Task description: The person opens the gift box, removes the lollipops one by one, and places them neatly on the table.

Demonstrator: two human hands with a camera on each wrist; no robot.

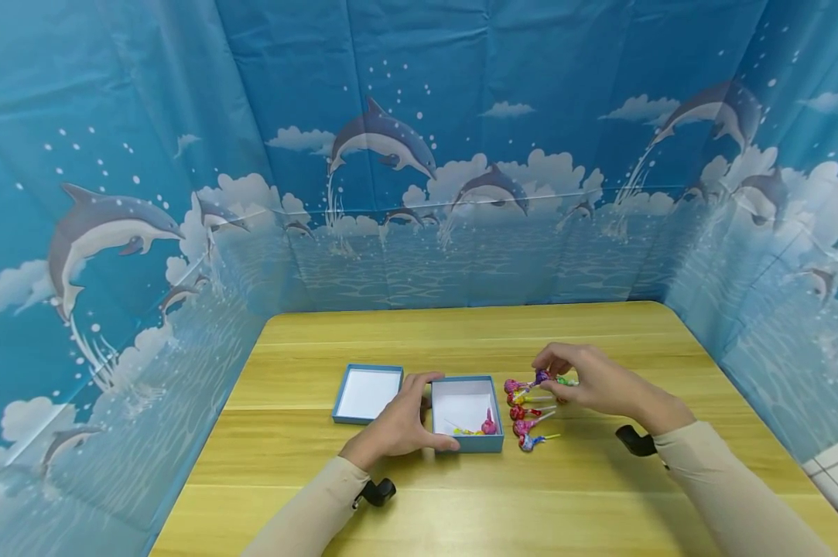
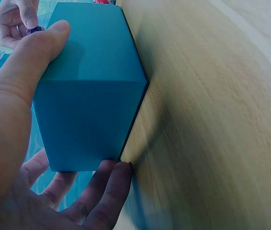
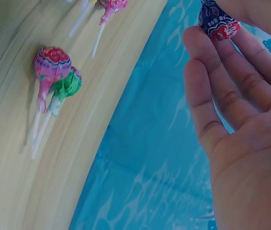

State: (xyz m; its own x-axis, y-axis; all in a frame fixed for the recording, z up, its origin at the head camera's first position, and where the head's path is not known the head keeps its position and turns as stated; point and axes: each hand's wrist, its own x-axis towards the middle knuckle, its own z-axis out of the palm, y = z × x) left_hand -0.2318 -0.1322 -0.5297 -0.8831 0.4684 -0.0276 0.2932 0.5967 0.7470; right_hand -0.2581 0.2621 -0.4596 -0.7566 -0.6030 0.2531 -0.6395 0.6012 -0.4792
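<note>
My left hand (image 1: 398,424) grips an open blue box (image 1: 480,444) with a white inside. In the left wrist view its thumb lies on one side of the box (image 2: 92,124) and its fingers bend along another. Inside the box are a pink lollipop (image 1: 488,425) and a yellow piece beside it. My right hand (image 1: 600,381) pinches a purple lollipop (image 1: 542,377) by its wrapped head, above the lollipops to the right of the box. The right wrist view shows the held lollipop's dark wrapper (image 3: 216,20) with a red patch, partly hidden by the hand.
Several lollipops lie right of the box, among them a red one (image 1: 518,414) and a blue one (image 1: 526,442). A pink (image 3: 52,64) and a green lollipop (image 3: 69,84) lie together. Left of the box is its shallow lid (image 1: 367,394). A dolphin-print curtain (image 1: 419,271) borders the table.
</note>
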